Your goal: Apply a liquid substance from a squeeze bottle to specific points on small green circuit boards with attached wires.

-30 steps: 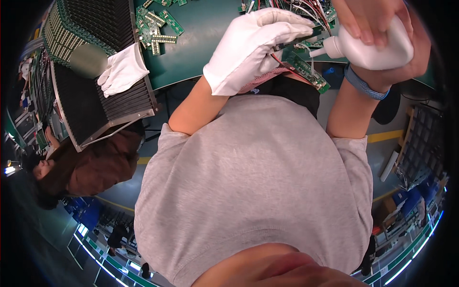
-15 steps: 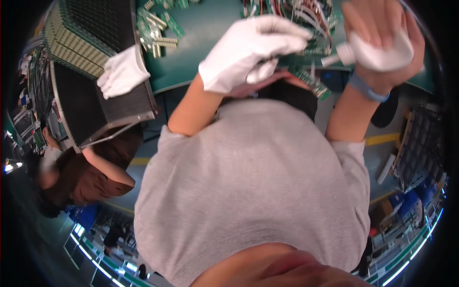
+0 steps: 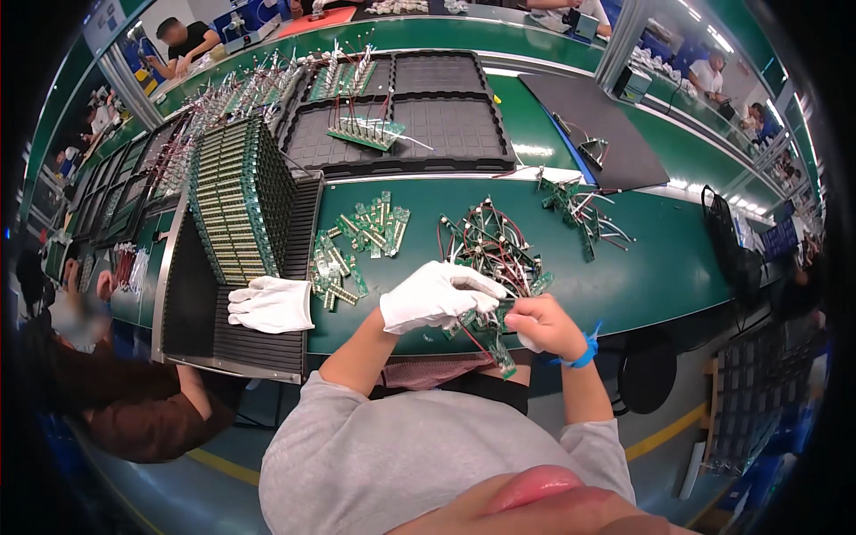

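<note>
My left hand (image 3: 437, 299), in a white glove, has its fingers closed on the thin wires (image 3: 509, 295) of a small circuit board. My bare right hand (image 3: 548, 325), with a blue wristband (image 3: 586, 349), is closed right beside it. A bit of white (image 3: 526, 343) shows under its fingers, too hidden to name. Below both hands a small green circuit board (image 3: 502, 358) hangs over the table's near edge. Just beyond them lies a tangled heap of wired boards (image 3: 484, 236), with red, black and white wires.
Left stands a black ribbed rack (image 3: 192, 308) of stacked boards (image 3: 234, 209), a white glove (image 3: 270, 305) on it. Loose bare boards (image 3: 374, 223) lie beside it. Black trays (image 3: 428, 107) stand behind; more wired boards (image 3: 584, 214) lie to the right. A co-worker's arm (image 3: 192, 392) is at far left.
My right hand has come in from the right to meet my left hand. The white thing it held is now mostly hidden. The view has tilted up, showing more of the table.
</note>
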The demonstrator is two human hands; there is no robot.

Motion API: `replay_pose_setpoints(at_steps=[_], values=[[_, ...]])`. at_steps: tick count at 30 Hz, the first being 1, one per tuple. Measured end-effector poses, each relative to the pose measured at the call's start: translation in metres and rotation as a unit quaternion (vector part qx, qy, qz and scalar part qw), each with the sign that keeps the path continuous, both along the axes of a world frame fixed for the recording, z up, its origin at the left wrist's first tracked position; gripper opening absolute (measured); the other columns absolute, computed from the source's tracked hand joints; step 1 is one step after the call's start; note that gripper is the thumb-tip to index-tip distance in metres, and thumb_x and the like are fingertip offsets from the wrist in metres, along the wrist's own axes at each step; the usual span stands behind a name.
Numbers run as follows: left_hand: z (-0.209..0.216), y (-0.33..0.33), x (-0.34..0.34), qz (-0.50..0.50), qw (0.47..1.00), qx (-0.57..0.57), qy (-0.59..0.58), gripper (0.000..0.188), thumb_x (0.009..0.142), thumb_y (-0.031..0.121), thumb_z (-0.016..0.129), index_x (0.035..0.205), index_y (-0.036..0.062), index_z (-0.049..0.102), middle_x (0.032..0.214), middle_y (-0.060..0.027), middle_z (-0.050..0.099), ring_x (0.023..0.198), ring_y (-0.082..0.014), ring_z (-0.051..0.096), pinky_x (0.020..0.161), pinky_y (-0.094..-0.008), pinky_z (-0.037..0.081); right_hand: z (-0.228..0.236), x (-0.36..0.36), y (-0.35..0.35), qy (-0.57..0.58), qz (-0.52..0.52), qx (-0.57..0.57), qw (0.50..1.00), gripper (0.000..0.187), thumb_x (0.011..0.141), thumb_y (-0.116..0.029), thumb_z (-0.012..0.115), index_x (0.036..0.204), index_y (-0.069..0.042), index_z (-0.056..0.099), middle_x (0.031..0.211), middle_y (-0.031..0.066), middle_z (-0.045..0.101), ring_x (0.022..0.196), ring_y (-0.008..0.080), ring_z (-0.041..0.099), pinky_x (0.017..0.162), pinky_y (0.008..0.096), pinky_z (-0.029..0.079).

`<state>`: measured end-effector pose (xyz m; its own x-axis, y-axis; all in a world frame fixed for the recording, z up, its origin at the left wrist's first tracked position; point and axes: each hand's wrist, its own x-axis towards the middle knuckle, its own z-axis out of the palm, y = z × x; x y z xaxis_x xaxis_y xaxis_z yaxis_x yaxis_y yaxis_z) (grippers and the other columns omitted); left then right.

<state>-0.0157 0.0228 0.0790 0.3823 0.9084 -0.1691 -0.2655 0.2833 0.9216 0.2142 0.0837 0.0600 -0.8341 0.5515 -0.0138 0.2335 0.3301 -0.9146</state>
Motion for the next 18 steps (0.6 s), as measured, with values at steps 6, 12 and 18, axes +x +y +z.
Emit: replay_pose_setpoints(at_steps=[6,12,18], values=[[0.014,0.009,0.0,-0.023,0.99,0.011,0.136,0.023,0.076,0.009,0.065,0.096,0.001,0.067,0.076,-0.0048,0.064,0.045,-0.0053,0.048,0.039,-0.0194,0.036,-0.003,-0.005,0.002,0.015,0.014,-0.106,0.994,0.027,0.087,-0.021,0.054,0.071,0.001,0.057,0.056,0.0017,0.051,0.053,0.0074,0.044,0.05,0.0252,0.037],[0.006,0.01,-0.006,-0.035,0.993,0.019,0.109,0.025,0.075,0.015,0.065,0.095,-0.0004,0.066,0.077,-0.005,0.064,0.045,-0.0067,0.05,0.037,-0.0202,0.036,-0.006,-0.018,-0.002,0.025,0.036,-0.121,0.992,0.026,0.088,-0.021,0.052,0.074,0.0,0.057,0.06,-0.0002,0.051,0.056,0.0062,0.043,0.052,0.0237,0.036],[0.022,0.006,-0.007,0.042,0.998,-0.043,0.026,0.024,0.078,0.017,0.066,0.093,-0.0015,0.065,0.083,-0.0115,0.065,0.045,-0.0108,0.055,0.036,-0.021,0.04,-0.02,-0.02,-0.004,0.032,0.028,-0.184,0.982,0.027,0.089,-0.023,0.05,0.073,-0.002,0.058,0.063,-0.0018,0.051,0.059,0.0063,0.044,0.054,0.022,0.036]])
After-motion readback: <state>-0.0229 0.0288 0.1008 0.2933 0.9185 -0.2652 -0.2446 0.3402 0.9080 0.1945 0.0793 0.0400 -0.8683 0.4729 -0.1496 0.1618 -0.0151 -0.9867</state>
